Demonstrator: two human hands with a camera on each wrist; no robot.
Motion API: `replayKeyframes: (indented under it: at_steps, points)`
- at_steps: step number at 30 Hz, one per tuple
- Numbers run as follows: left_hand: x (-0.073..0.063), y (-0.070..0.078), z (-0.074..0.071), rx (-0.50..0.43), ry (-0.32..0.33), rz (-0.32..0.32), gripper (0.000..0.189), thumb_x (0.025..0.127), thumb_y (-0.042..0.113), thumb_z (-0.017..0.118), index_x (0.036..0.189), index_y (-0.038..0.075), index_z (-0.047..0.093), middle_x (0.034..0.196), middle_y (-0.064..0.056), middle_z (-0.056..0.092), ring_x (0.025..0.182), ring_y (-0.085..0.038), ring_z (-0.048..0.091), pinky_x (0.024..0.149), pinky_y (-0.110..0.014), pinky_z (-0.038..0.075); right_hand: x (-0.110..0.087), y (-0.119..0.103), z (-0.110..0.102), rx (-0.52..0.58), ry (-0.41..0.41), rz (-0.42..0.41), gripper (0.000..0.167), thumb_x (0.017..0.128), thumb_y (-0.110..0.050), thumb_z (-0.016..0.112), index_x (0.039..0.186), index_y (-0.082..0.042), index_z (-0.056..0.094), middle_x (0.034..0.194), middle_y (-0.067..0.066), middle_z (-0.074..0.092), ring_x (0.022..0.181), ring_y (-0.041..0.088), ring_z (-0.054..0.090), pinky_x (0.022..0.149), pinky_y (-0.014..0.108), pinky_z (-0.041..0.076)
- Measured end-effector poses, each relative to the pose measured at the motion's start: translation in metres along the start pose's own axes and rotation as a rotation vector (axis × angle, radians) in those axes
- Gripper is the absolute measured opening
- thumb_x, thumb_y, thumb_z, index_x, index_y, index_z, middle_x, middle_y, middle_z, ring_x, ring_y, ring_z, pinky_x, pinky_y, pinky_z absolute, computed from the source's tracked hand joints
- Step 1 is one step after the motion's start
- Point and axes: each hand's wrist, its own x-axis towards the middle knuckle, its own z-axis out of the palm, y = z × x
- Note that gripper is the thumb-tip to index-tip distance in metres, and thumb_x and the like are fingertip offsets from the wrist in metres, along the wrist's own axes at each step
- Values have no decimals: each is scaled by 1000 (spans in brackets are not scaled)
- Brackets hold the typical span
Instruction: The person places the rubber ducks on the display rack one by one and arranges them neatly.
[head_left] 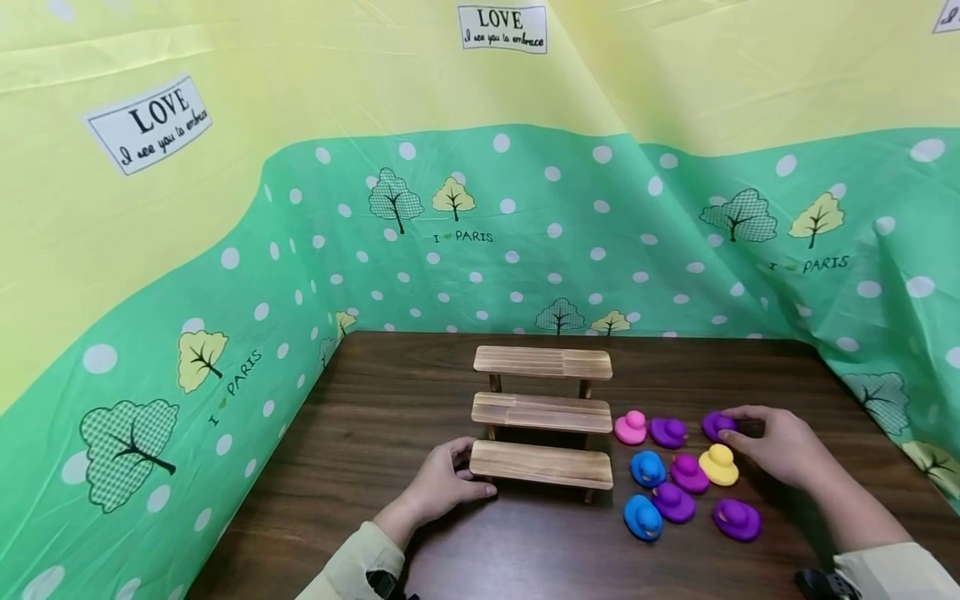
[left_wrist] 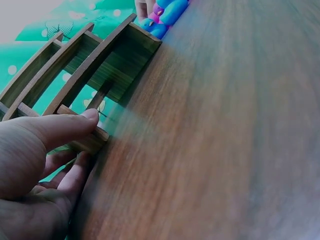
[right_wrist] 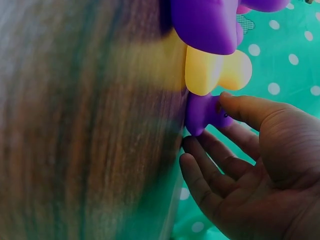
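A three-tier wooden shelf (head_left: 542, 464) stands near the middle of the dark table. My left hand (head_left: 437, 483) grips the left end of its lowest tier; in the left wrist view the thumb (left_wrist: 75, 126) lies over the leg's front, the other fingers behind it. Over on the right, my right hand (head_left: 783, 446) pinches a purple rubber duck (head_left: 717, 425) at the back of a loose group, thumb on one side and fingers on the other. A yellow duck (head_left: 720, 467) sits just in front of it, and closer in the right wrist view is another purple duck (right_wrist: 207, 25).
Between shelf and right hand sit a pink duck (head_left: 631, 428), blue ducks (head_left: 647, 469) and several purple ducks (head_left: 738, 520). A green and yellow printed cloth (head_left: 450, 283) hangs around the back and sides of the wood-grain table (head_left: 337, 475).
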Motion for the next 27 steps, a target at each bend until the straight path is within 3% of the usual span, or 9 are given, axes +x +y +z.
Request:
replayKeyframes:
  at_steps: [10,20,27]
  points:
    - [0,-2,0,-22,-8,7,61,77,-8,88,131,-6,60,122,-13,67,110,-28,70,93,-30,61,0,1,-2,-7,-2,1,54,95,-38,77,126,5,68,121,36,64,108,55,59,83,67,53]
    - [0,-2,-1,-16,-11,15,60,77,-6,89,130,-4,61,122,-11,67,109,-24,69,94,-29,60,0,-12,-1,17,60,-17,57,95,-45,77,126,2,69,112,27,68,92,37,61,70,44,53]
    - [1,-3,-1,-11,-7,26,60,77,-6,89,129,-5,61,122,-12,67,109,-23,68,95,-28,60,1,-38,-5,51,122,-66,53,96,-46,76,124,-1,71,105,19,72,86,29,65,64,34,51]
